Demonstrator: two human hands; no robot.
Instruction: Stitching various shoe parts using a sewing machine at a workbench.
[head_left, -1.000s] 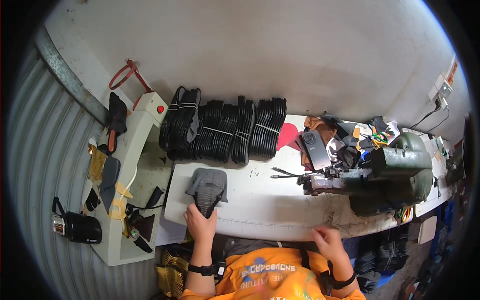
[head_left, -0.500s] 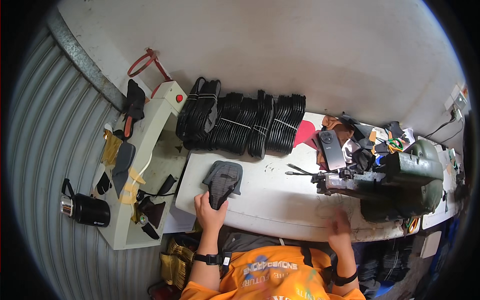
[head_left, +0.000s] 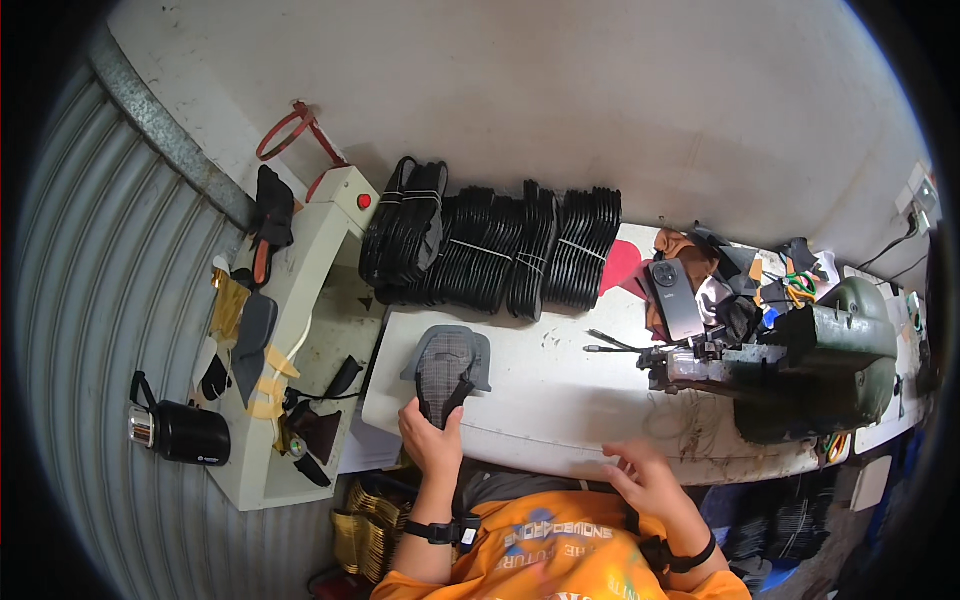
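Near the left front of the white work table, my left hand is closed on the narrow lower end of a grey checked shoe upper with black edging. Behind the wider end of this piece, a plain grey flap spreads out on both sides. Over the table's front edge hovers my right hand, its fingers loosely apart and no object seen in it. To its right stands a dark green sewing machine, with pale loose thread lying on the table in front of it.
Tied bundles of black-edged shoe pieces line the back of the table. A phone lies among fabric scraps at the right. On the left are a cream cabinet and a black flask.
My right hand has come leftward from beside the sewing machine, and its fingers have spread. The left hand keeps its hold on the shoe upper. The whole view has shifted slightly.
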